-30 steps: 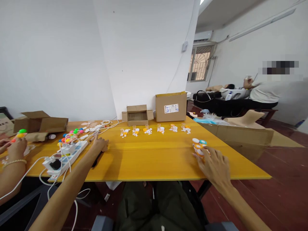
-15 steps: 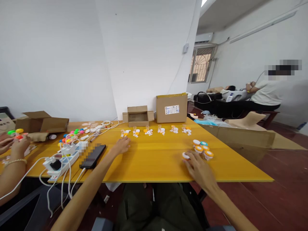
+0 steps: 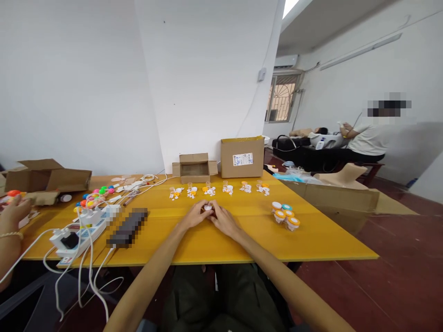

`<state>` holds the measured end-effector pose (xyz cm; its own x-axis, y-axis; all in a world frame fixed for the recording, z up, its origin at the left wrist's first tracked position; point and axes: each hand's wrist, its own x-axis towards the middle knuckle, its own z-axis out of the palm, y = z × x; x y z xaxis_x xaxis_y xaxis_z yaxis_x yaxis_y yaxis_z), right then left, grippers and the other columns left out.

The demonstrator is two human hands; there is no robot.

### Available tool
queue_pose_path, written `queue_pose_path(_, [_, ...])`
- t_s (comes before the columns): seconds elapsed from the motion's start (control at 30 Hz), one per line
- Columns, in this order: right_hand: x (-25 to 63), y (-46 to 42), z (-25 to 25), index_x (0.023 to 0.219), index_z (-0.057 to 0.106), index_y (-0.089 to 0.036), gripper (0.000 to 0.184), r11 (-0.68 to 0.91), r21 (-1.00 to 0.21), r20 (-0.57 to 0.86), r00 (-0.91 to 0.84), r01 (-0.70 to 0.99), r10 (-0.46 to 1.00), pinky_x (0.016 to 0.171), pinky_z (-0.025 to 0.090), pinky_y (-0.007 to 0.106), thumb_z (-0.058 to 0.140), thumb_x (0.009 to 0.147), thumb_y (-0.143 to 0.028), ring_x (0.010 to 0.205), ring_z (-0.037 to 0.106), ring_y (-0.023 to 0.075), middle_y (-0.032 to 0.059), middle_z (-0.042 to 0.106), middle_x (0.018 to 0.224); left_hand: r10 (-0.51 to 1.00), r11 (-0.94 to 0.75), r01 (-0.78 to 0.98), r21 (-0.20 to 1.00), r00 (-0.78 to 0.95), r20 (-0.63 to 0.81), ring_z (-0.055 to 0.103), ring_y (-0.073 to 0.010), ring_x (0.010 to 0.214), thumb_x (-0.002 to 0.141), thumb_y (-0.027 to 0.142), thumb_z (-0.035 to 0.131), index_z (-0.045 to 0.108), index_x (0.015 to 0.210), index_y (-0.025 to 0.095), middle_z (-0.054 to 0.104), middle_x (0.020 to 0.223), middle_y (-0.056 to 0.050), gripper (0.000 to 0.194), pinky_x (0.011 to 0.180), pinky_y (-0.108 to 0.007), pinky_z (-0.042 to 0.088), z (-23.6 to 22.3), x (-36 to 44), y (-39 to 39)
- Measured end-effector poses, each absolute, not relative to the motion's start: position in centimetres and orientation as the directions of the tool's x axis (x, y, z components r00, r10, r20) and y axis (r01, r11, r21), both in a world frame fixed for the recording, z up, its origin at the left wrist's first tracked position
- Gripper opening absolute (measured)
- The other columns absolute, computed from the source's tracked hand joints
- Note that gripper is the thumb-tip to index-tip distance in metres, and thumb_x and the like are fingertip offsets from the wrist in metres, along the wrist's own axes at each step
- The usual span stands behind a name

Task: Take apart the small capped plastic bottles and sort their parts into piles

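Note:
Both my hands meet over the middle of the yellow table, their fingers closed round a small white-topped jar (image 3: 208, 208). My left hand (image 3: 194, 216) grips it from the left and my right hand (image 3: 224, 221) from the right; the fingers hide most of its body. Beyond them runs a row of small piles, each with a little clear cup, an orange ring and white bits, such as the pile (image 3: 209, 190) just past my fingertips. Off to the right stands a cluster of capped jars (image 3: 292, 222) with white, orange and teal tops.
Against the wall stand an open small carton (image 3: 194, 173) and a larger closed carton (image 3: 242, 159). On the left lie a power strip (image 3: 83, 233) with trailing white cables, a phone (image 3: 128, 228) and coloured balls (image 3: 98, 196). Another person's hand (image 3: 15, 212) works at the far left.
My right hand has brought the jar from beside the cluster to the table's middle. My left hand has come right from the piles to meet it. The view has shifted slightly.

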<state>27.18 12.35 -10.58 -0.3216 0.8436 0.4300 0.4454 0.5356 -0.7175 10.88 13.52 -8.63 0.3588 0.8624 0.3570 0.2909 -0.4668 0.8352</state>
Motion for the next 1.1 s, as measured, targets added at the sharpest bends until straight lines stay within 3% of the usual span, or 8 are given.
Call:
queue_pose_path(0.13, [25.6,15.0,-11.2,0.106,0.047,-0.026,0.035,0.505,-0.784,0.408,-0.315,0.36,0.857,0.074,0.051,0.034,0.067,0.077,-0.024,0.08,0.066,0.022,0.0001,0.069,0.086,0.903,-0.399,0.225,0.889,0.266,0.338,0.061,-0.0164,0.075,0.077,0.046,0.069,0.059,0.088,0.019,0.064,0.082,-0.001,0.031,0.07,-0.028,0.051,-9.2,9.5,14.5])
queue_pose_path(0.27, [25.2,16.5,-11.7,0.093,0.05,-0.024,0.029,0.474,-0.833,0.388,-0.308,0.286,0.868,0.072,0.052,0.034,0.07,0.074,-0.035,0.076,0.065,0.0202,-0.0001,0.066,0.08,0.927,-0.347,0.159,0.924,0.205,0.313,0.066,-0.0176,0.078,0.076,0.047,0.071,0.058,0.09,0.019,0.066,0.087,-0.003,0.034,0.071,-0.029,0.053,-9.6,9.1,14.9])
queue_pose_path(0.5, [26.2,16.6,-11.9,0.083,0.06,-0.022,0.024,0.468,-0.863,0.407,-0.286,0.193,0.868,0.077,0.051,0.034,0.067,0.077,-0.044,0.079,0.063,0.0201,0.0014,0.067,0.081,0.932,-0.328,0.111,0.938,0.2,0.302,0.067,-0.0208,0.095,0.071,0.038,0.078,0.065,0.095,0.019,0.071,0.097,-0.005,0.033,0.087,-0.033,0.052,-9.4,9.0,14.8])
queue_pose_path(0.7, [26.6,16.6,-11.6,0.085,0.062,-0.023,0.027,0.462,-0.877,0.413,-0.282,0.135,0.866,0.075,0.052,0.034,0.063,0.08,-0.049,0.077,0.063,0.02,0.0015,0.067,0.08,0.935,-0.299,0.111,0.948,0.232,0.267,0.068,-0.0229,0.097,0.066,0.033,0.082,0.069,0.092,0.018,0.074,0.096,-0.006,0.032,0.091,-0.035,0.051,-9.3,9.0,14.8])
queue_pose_path(0.9, [26.4,16.1,-11.4,0.085,0.061,-0.023,0.025,0.453,-0.886,0.406,-0.307,0.099,0.861,0.064,0.051,0.031,0.062,0.08,-0.047,0.064,0.06,0.0175,-0.0003,0.064,0.072,0.941,-0.267,0.115,0.957,0.245,0.234,0.068,-0.0204,0.083,0.071,0.044,0.077,0.071,0.093,0.017,0.074,0.085,-0.005,0.035,0.081,-0.033,0.053,-9.5,8.8,14.9])
queue_pose_path(1.1, [26.5,15.5,-10.7,0.088,0.06,-0.024,0.02,0.475,-0.876,0.428,-0.322,0.081,0.845,0.069,0.05,0.03,0.067,0.073,-0.035,0.074,0.062,0.0176,-0.0006,0.066,0.084,0.938,-0.264,0.123,0.957,0.262,0.226,0.065,-0.0173,0.071,0.075,0.054,0.071,0.071,0.09,0.017,0.07,0.074,-0.003,0.04,0.073,-0.03,0.051,-9.3,8.8,14.8])
